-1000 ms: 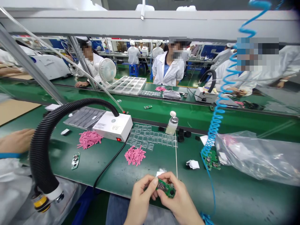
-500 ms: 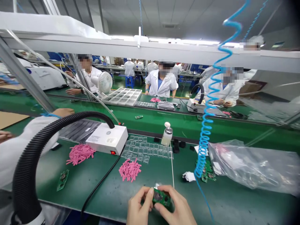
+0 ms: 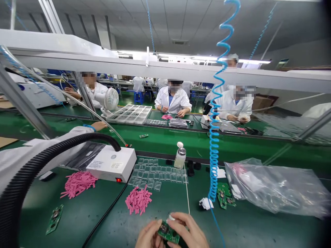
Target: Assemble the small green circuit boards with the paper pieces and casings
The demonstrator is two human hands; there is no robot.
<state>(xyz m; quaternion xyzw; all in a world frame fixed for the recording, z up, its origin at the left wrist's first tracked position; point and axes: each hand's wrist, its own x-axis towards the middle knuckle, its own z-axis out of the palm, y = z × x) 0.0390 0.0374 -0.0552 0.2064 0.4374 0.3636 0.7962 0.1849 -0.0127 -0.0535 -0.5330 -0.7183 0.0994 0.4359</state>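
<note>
Low in the head view, above the near part of the green table, both hands hold one green circuit board [image 3: 169, 233]. The thumb and fingers of my left hand [image 3: 150, 236] pinch its left end. My right hand [image 3: 190, 231] grips the right side, with its index finger over the upper edge. A small whitish piece [image 3: 171, 217] shows at the board's top edge by the right fingertips; what it is I cannot make out. Beyond the hands lies a pile of pink strips [image 3: 139, 199]. Clear plastic pieces [image 3: 157, 174] are laid out in rows behind that pile.
A white box [image 3: 113, 163] with a black hose [image 3: 33, 172] stands left. A coiled blue hose [image 3: 214, 148] hangs right of centre, near loose circuit boards [image 3: 224, 196] and a plastic bag [image 3: 274, 186]. A pump bottle [image 3: 180, 157] stands behind. A co-worker's sleeve [image 3: 74, 136] reaches in from the left.
My view has shifted, tilting up slightly. The board has turned a little in my hands, and both hands still hold it. The co-worker's arm at left has stretched farther toward the green belt.
</note>
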